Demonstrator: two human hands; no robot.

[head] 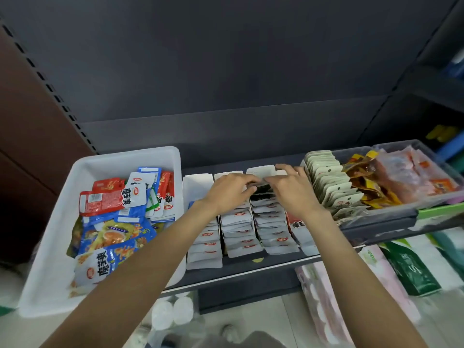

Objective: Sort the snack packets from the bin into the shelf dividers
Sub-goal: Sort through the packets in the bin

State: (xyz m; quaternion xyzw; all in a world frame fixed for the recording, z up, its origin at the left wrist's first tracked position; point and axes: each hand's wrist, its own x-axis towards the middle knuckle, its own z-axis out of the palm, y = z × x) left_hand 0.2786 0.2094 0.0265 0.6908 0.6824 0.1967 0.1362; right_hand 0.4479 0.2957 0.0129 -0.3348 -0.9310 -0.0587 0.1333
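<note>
Dark grey shelving [226, 71] fills the background, its back panel rising above one shelf board [251, 268] on which all stock stands. Largest item on that board is a white bin [62, 222] at the left end, holding loose snack packets [113, 214] in red, blue and white wrappers, heaped without order. At the board's right end sits a clear tray [391, 204] with a filed row of pale packets and, beyond them, orange and yellow ones. Between bin and tray stand white shelf dividers [221, 229], four lanes of packets standing on edge; the lane nearest the bin is bare at its rear. Both arms reach over the board's front edge. Left hand [231, 192] and right hand [288, 189] meet over the rear of the third lane from the bin, fingers curled, together pinching a small dark packet [262, 185] just above the filed row there.
</note>
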